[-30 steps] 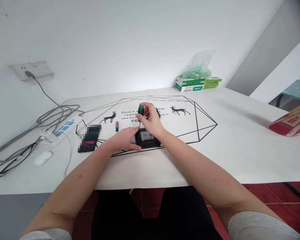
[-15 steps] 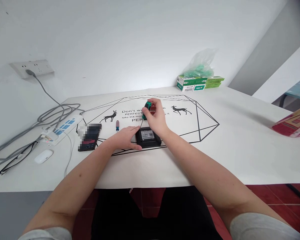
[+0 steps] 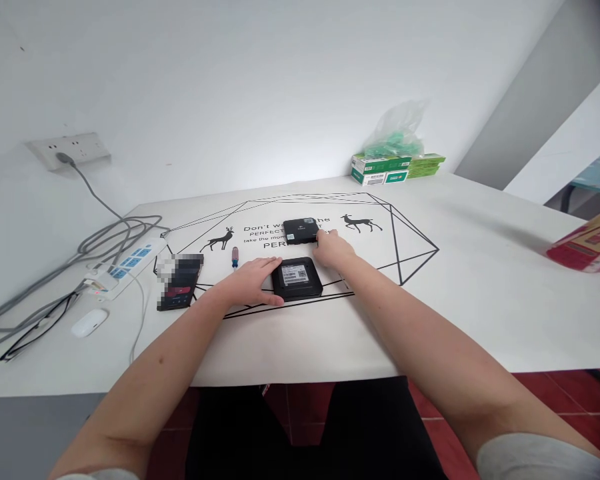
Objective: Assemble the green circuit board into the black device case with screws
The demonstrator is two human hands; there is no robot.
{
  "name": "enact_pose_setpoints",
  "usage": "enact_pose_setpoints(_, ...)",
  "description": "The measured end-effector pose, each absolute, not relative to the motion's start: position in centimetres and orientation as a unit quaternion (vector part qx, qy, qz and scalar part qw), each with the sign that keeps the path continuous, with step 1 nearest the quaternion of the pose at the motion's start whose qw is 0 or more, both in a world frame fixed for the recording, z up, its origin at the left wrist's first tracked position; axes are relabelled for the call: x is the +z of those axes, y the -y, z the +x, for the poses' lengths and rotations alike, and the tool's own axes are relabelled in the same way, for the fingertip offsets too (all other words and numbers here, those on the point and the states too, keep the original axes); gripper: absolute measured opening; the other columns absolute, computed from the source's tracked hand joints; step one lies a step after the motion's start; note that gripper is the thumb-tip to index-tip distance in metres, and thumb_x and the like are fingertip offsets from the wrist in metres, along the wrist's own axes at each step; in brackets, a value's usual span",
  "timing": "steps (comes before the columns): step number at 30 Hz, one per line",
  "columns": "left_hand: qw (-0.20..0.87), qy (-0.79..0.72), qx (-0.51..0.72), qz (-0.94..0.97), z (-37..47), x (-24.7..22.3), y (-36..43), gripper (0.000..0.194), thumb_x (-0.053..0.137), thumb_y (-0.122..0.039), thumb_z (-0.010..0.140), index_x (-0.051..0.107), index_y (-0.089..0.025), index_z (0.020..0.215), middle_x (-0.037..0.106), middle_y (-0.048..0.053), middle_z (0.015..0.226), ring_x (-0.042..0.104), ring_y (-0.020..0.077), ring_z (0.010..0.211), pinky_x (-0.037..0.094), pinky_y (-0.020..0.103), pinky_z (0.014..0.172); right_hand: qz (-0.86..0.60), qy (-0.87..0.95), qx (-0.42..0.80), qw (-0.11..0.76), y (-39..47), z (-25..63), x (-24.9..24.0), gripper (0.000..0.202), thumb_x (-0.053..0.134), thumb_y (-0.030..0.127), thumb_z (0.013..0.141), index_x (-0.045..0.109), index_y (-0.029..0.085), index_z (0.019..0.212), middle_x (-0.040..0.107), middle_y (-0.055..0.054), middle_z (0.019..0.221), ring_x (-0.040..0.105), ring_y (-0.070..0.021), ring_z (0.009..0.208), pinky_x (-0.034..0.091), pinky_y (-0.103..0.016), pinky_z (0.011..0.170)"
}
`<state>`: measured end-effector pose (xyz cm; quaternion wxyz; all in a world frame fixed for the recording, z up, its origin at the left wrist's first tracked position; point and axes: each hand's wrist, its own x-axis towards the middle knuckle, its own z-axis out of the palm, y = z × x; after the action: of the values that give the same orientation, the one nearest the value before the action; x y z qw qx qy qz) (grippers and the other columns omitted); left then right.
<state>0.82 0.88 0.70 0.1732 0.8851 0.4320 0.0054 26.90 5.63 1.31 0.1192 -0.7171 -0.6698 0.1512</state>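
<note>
A flat black square case (image 3: 300,291) with a white label lies before me on the printed mat. My left hand (image 3: 253,283) rests against its left side, thumb and fingers stretched apart at the near and far corners. Beyond it lies a second black square piece (image 3: 300,229), with small stickers on top. At that piece's right edge is my right hand (image 3: 334,250), its fingers curled in; what they hold, if anything, is hidden. The green-handled screwdriver does not show clearly now. A small screwdriver with a red and blue handle (image 3: 235,256) lies beyond my left hand.
Left of my hands are a phone (image 3: 180,283), a power strip (image 3: 130,263) with coiled grey cable, glasses (image 3: 37,325) and a white earbud case (image 3: 89,323). Green boxes (image 3: 383,170) stand at the back wall under a plastic bag. A red package (image 3: 587,247) sits far right.
My right hand has left the case's far left corner, moving right and down, and the upright green screwdriver is gone from sight. The second black piece now shows. My left hand has stayed in place.
</note>
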Motion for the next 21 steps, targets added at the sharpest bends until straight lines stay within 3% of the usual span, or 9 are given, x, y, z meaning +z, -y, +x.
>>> enact_pose_setpoints(3, 0.170, -0.433, 0.000, 0.885, 0.8, 0.6, -0.9, 0.115, 0.069, -0.083, 0.088, 0.029, -0.021, 0.175, 0.030, 0.017, 0.182, 0.031, 0.0396, 0.166, 0.029, 0.051, 0.134, -0.699, 0.696, 0.112, 0.120, -4.8, 26.2, 2.2, 0.038, 0.052, 0.022, 0.101, 0.064, 0.013, 0.136, 0.058, -0.029, 0.147, 0.058, -0.0436, 0.140, 0.056, -0.057, 0.104)
enact_pose_setpoints(8, 0.170, -0.433, 0.001, 0.885, 0.9, 0.6, -0.9, 0.115, 0.070, -0.084, 0.087, 0.031, -0.019, 0.174, 0.032, 0.018, 0.181, 0.032, 0.0391, 0.166, 0.028, 0.049, 0.134, -0.659, 0.736, 0.131, 0.081, -2.2, 24.3, 3.3, 0.038, 0.051, 0.046, 0.107, 0.075, 0.016, 0.111, 0.078, -0.024, 0.115, 0.076, -0.0407, 0.111, 0.060, -0.052, 0.091)
enact_pose_setpoints(13, 0.175, -0.436, 0.001, 0.883, 1.1, 0.8, -0.8, 0.117, 0.074, -0.081, 0.085, 0.034, -0.014, 0.173, 0.034, 0.021, 0.179, 0.032, 0.0394, 0.166, 0.027, 0.051, 0.136, -0.644, 0.754, 0.117, 0.056, -0.3, 22.7, 2.7, 0.056, 0.048, 0.058, 0.107, 0.064, 0.012, 0.135, 0.074, -0.031, 0.127, 0.073, -0.0445, 0.123, 0.059, -0.054, 0.095)
enact_pose_setpoints(18, 0.181, -0.452, 0.002, 0.874, 0.9, 0.7, -0.7, 0.111, 0.072, -0.073, 0.090, 0.031, -0.012, 0.173, 0.027, 0.023, 0.181, 0.026, 0.0387, 0.169, 0.026, 0.053, 0.137, -0.650, 0.733, 0.155, 0.128, 0.3, 22.4, 2.8, 0.056, 0.049, 0.061, 0.106, 0.057, 0.015, 0.135, 0.070, -0.029, 0.128, 0.076, -0.0438, 0.111, 0.059, -0.053, 0.091)
enact_pose_setpoints(21, 0.180, -0.478, 0.024, 0.859, 0.8, 0.4, -0.7, 0.109, 0.070, -0.070, 0.092, 0.025, -0.013, 0.174, 0.025, 0.024, 0.182, 0.024, 0.0409, 0.170, 0.026, 0.057, 0.137, -0.617, 0.736, 0.160, 0.228, 0.4, 22.2, 2.8, 0.039, 0.057, 0.049, 0.104, 0.060, 0.017, 0.126, 0.069, -0.025, 0.126, 0.074, -0.0392, 0.110, 0.060, -0.051, 0.095)
